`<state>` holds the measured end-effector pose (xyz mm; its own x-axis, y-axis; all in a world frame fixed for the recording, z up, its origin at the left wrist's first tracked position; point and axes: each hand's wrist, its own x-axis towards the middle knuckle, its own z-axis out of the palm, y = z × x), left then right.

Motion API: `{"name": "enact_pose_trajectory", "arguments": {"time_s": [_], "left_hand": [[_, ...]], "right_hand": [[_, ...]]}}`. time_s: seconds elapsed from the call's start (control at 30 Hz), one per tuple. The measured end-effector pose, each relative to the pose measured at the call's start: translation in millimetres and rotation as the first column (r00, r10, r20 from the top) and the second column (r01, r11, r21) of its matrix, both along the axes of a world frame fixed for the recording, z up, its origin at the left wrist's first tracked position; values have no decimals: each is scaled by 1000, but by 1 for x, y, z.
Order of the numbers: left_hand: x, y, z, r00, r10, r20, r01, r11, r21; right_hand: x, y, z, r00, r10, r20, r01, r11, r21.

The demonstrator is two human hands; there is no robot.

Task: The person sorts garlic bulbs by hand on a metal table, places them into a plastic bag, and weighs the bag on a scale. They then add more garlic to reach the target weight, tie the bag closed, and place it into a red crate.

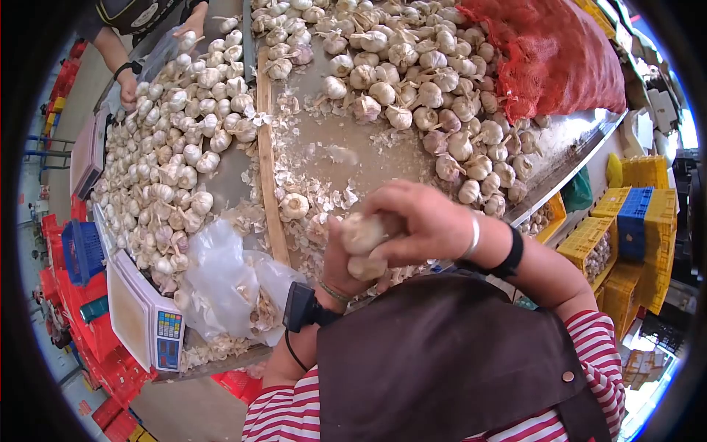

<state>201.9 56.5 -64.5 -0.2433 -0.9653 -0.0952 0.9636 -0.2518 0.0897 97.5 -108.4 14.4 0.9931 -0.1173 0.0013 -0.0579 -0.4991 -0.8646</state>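
My left hand (337,259) curls around garlic bulbs (362,234) in front of my apron. Over the same bulbs my right hand (420,221) is closed, its fingers pressing on them from above. Two pale bulbs show between the hands, one above the other; the right fingers hide part of them. Below and around them, loose papery garlic skins (346,197) litter the table, with a single bulb (294,206) lying beside a wooden strip (268,162). A big pile of untrimmed garlic (434,81) spreads ahead.
A red mesh sack (552,59) lies at the far right. Left of the strip are another garlic heap (166,158), plastic bags (221,276) and a scale (143,317). Another person's hand (128,92) reaches into that heap. Yellow crates (644,250) stand right of the table.
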Motion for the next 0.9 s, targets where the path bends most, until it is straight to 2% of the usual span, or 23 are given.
{"name": "enact_pose_trajectory", "arguments": {"time_s": [0.03,0.07,0.1,0.13,0.17,0.2,0.23,0.27,0.3,0.33,0.37,0.4,0.47,0.5,0.57,0.6,0.63,0.7,0.73,0.8,0.83,0.87,0.9], "left_hand": [[2,-1,-2,980,194,43,-199,966,167],[3,0,-4,920,374,115,-391,863,321],[20,8,-17,863,408,-298,-375,913,164],[41,13,-14,870,458,-181,-447,889,101],[65,17,-11,862,503,-63,-502,865,30],[100,26,-13,807,507,-303,-537,843,-23],[121,30,23,807,549,-218,-574,816,-71],[148,40,38,736,676,-47,-677,732,-82],[175,59,48,499,777,384,-838,546,-16],[198,75,47,189,624,759,-921,380,-83],[209,86,46,-150,287,946,-944,242,-223],[210,87,46,-155,282,947,-945,239,-226],[208,85,43,-425,-183,887,-903,154,-401],[196,81,35,-389,-61,919,-891,278,-359],[148,62,17,-245,18,969,-780,591,-208],[123,53,7,-291,-17,957,-620,765,-175],[95,44,6,-544,-135,828,-404,907,-118],[55,28,-5,-799,85,595,-61,973,-221],[45,23,-7,-794,87,601,-61,973,-221],[32,16,-10,-917,26,398,-33,989,-142],[34,13,-16,-909,19,417,-55,985,-164],[40,11,-17,-908,30,418,-45,985,-169],[46,10,-18,-845,25,533,-68,986,-154]], "right_hand": [[9,8,-1,988,-58,144,53,998,38],[15,14,-1,953,-116,281,95,992,88],[20,12,-4,943,-178,281,165,984,72],[25,8,-8,928,-242,282,236,970,55],[27,3,-14,947,-249,202,252,968,9],[26,2,-24,947,-249,201,252,968,12],[25,2,-38,992,-94,-81,80,985,-152],[24,2,-49,926,28,-376,-133,957,-257],[21,7,-57,927,30,-375,-135,957,-258],[17,16,-63,880,89,-467,-271,901,-338],[14,24,-68,818,134,-559,-405,824,-396],[15,28,-73,820,140,-555,-408,824,-394],[17,33,-79,778,149,-610,-464,791,-399],[18,34,-78,789,137,-599,-442,804,-398],[17,27,-66,796,136,-590,-422,823,-380],[16,22,-58,804,131,-580,-401,840,-366],[13,15,-50,803,131,-582,-403,838,-367],[-4,-4,-33,933,-59,-355,-79,928,-364],[-18,-16,-24,967,-123,-223,69,970,-234],[-54,-38,-14,956,-226,-189,245,966,86],[-73,-44,-5,934,-299,-194,349,876,333],[-97,-50,-2,901,-375,-220,434,765,476],[-129,-57,-10,846,-461,-267,521,610,597]]}}
